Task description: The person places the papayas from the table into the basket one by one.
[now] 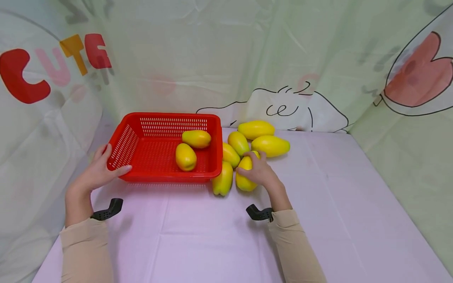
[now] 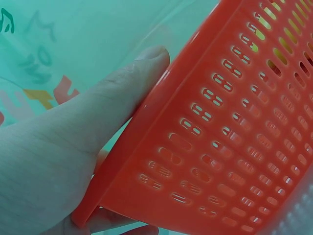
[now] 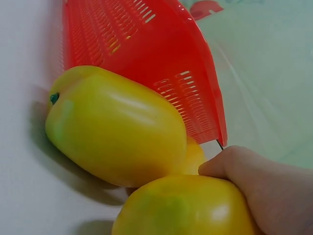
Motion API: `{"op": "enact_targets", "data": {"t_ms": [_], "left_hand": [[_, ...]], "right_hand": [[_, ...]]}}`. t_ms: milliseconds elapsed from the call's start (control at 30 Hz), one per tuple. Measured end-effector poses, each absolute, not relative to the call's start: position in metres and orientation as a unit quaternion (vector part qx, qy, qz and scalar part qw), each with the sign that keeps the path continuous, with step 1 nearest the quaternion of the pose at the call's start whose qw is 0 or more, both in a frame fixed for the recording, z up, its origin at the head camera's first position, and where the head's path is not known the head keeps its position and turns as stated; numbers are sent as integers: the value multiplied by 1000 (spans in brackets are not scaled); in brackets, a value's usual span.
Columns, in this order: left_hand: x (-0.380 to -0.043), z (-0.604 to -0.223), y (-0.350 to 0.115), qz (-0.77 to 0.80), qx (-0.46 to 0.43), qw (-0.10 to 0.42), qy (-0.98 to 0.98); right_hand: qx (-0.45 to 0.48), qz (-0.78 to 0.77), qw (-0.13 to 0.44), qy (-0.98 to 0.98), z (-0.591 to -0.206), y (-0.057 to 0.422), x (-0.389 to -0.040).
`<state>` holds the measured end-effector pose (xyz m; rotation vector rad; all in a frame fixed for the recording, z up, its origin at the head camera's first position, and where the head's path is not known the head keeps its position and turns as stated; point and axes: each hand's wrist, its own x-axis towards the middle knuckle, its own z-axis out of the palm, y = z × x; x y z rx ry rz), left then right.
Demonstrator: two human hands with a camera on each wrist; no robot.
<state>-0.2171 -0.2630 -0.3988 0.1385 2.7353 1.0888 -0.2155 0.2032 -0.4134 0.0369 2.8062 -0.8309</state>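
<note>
The right hand [image 1: 261,173] covers part of the yellow fruit [image 1: 245,182] it grips, and the bottom edge of the right wrist view cuts that fruit off. Just left of this hand, the red basket [image 1: 152,155] hides the end of another fruit [image 1: 231,155]. Beyond the left hand [image 1: 94,171], its wrist view crops the basket; yellow shows only in bits through the slots. Behind both hands, the sleeves [image 1: 86,251] are cut off.

glossy plastic basket [image 1: 152,177]; smooth, shiny yellow fruits [image 1: 270,146]; creased cloth-like tabletop [image 1: 198,243].
</note>
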Motion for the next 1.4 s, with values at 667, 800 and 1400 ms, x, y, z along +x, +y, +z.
{"op": "enact_targets", "data": {"t_ms": [667,800,1400], "left_hand": [[-216,-398,-263,363,46,100,925],[-217,-398,-263,362,47,101,925],[-216,-397,-262,361,42,101,926]], "right_hand": [[49,-310,33,949,-401,214,-215],[60,-318,23,946,-393,212,-212],[82,-455,-197,865,-377,204,-209]]}}
